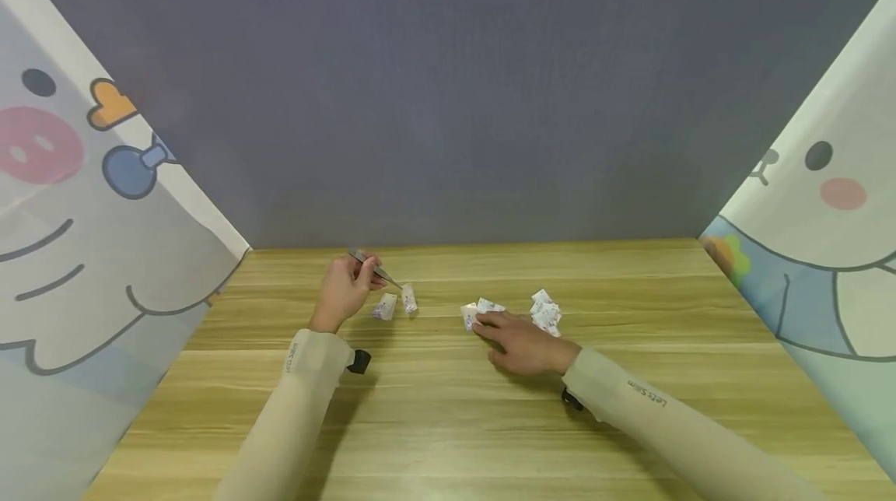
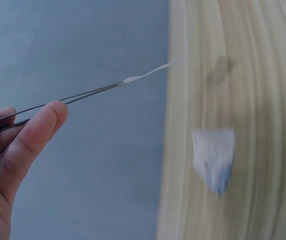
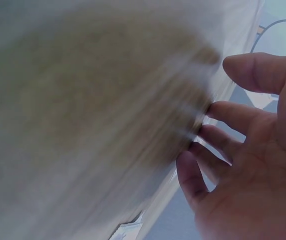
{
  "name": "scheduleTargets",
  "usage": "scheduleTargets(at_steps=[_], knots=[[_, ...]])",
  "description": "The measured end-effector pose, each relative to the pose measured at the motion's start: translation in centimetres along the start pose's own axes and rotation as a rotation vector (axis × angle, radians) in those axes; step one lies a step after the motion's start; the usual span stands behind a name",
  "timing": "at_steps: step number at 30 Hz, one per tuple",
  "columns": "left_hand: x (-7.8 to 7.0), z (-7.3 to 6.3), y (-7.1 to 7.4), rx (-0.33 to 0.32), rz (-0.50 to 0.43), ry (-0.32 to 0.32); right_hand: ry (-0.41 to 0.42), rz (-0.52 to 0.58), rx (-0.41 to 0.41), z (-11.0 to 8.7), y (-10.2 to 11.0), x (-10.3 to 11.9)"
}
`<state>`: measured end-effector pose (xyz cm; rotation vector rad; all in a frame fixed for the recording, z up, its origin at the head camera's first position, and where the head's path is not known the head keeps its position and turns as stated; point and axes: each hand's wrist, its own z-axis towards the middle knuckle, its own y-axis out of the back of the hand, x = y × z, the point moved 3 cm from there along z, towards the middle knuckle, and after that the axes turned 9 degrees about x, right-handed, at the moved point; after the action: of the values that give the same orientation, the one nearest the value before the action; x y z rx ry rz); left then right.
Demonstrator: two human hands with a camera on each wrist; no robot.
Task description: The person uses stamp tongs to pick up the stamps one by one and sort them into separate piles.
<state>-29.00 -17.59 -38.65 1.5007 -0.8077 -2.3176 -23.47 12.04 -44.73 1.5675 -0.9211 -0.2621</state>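
Observation:
My left hand (image 1: 343,289) holds a pair of metal tweezers (image 1: 378,271) between thumb and fingers. Their tips grip a thin, whitish, printed packet (image 1: 409,299), seen edge-on in the left wrist view as a pale strip (image 2: 148,73). Beside it on the table lies another small white packet (image 1: 385,306) with bluish print. My right hand (image 1: 523,343) rests palm down, its fingers spread and slightly bent, with the fingertips at two similar packets (image 1: 469,317); the fingers partly cover these. Whether the fingertips press them is hard to tell.
Right of the right hand's fingers is a small pile of white packets (image 1: 544,313). The wooden table (image 1: 448,423) meets a grey panel (image 1: 448,96) at the back. Cartoon-printed panels stand at the left (image 1: 91,252) and right (image 1: 826,252).

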Motion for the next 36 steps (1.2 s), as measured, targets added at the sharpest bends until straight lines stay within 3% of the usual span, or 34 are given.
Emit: scheduleTargets(at_steps=[3,8,13,18,23,28,33,36], knots=[[1.1,-0.2,1.1,-0.007,0.02,0.0,0.001,-0.002,0.0,0.1,-0.2,-0.1],[3.0,-0.5,2.7,0.009,-0.015,0.08,0.007,-0.002,-0.009,0.0,-0.1,-0.2],[4.8,-0.8,3.0,0.022,-0.035,0.136,0.031,0.005,-0.033,0.4,0.0,0.0],[5.5,-0.9,3.2,0.035,-0.016,0.17,0.036,0.074,-0.063,0.8,0.5,0.3],[5.4,-1.0,3.9,0.027,0.053,0.174,0.031,0.147,-0.118,0.8,1.2,0.3],[4.3,-1.1,4.0,-0.024,0.112,0.163,0.042,0.18,-0.186,0.8,1.7,0.3],[2.2,-0.4,2.3,0.017,0.112,0.097,0.047,0.205,-0.224,1.1,1.9,0.4],[1.0,0.2,0.6,0.065,0.059,0.077,0.055,0.201,-0.222,1.2,1.8,0.3]])
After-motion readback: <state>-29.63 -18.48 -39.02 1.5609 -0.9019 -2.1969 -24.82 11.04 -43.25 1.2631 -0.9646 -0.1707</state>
